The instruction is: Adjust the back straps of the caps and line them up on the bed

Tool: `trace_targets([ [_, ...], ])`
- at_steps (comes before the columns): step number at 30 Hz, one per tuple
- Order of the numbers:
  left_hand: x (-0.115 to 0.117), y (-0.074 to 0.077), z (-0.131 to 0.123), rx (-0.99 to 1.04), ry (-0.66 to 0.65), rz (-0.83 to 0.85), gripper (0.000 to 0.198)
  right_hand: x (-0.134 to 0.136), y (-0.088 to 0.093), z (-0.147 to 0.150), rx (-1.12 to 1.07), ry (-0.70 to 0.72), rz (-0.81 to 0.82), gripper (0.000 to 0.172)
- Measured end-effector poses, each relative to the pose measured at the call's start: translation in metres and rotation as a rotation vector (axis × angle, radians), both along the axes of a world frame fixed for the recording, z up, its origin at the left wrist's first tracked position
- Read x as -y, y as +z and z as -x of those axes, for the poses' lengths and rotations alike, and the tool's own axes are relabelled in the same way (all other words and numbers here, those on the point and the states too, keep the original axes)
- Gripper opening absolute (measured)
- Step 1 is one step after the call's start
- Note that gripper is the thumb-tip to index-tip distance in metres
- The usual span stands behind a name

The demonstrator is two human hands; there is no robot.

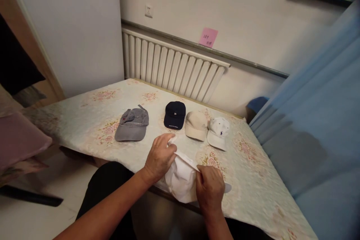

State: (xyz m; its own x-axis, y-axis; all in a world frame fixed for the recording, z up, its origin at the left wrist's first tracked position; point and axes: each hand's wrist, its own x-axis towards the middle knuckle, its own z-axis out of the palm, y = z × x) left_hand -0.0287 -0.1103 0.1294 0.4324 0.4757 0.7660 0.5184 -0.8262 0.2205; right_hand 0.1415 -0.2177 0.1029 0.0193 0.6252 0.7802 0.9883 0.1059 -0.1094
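Between my two hands, a white cap (181,180) is held over the near edge of the floral-covered table (157,93). My left hand (161,155) pinches its rim on the left side. On the right, the fingers of my right hand (210,187) are closed on the same rim. A small grey piece (228,187) shows beside my right hand; I cannot tell what it belongs to. Beyond my hands lie a dark navy cap (174,114), a beige cap (196,125) and another white cap (218,132) in a row. Off to the left lies a grey cap (132,124).
Behind the table, a white radiator (171,63) runs along the wall, with a pink note (208,37) above it. A blue curtain (312,120) hangs along the right side. At the left stands a pink-covered seat (22,138).
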Motion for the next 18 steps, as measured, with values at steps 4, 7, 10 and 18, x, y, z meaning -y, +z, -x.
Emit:
trace_targets([
  [4,0.001,-0.013,-0.003,-0.067,-0.005,-0.099,0.010,0.000,0.000,0.001,-0.047,-0.009,-0.102,0.014],
  [7,0.003,-0.020,-0.006,-0.060,0.005,-0.134,0.011,-0.001,0.000,0.002,-0.075,0.023,-0.169,0.017],
  [10,0.006,-0.022,-0.008,0.023,-0.002,-0.117,0.012,0.000,0.000,0.003,-0.067,0.059,-0.208,0.021],
  [18,0.010,-0.006,-0.002,0.092,-0.234,-0.037,0.025,0.001,0.001,0.004,-0.054,0.131,-0.176,0.023],
])
